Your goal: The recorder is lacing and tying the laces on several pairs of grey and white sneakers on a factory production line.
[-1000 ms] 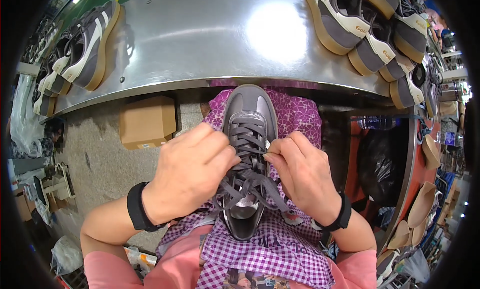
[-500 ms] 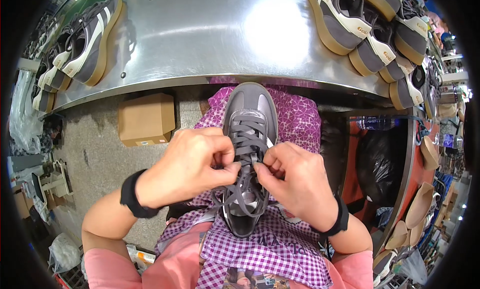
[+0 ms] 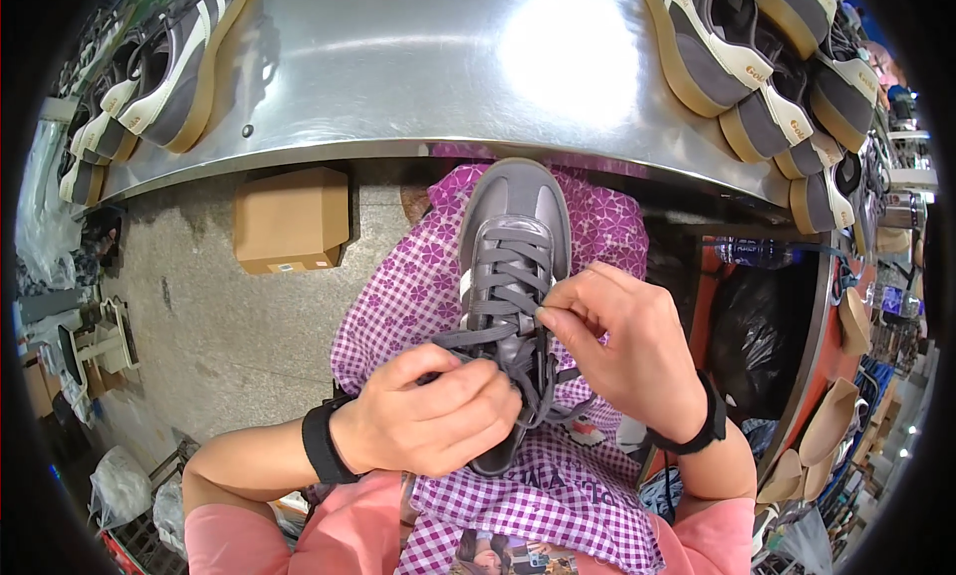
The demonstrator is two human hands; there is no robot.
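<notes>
Grey suede sneaker [image 3: 511,266] at frame centre, toe up, grey laces half threaded. My left hand [image 3: 430,419] grips a lace end; right hand [image 3: 627,351] pinches lace at an eyelet.

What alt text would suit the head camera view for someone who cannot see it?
Seen from above, a left hand and a right hand pull grey laces on a grey shoe resting on a purple checked apron. Beyond lies a steel table edged with finished shoes.
</notes>
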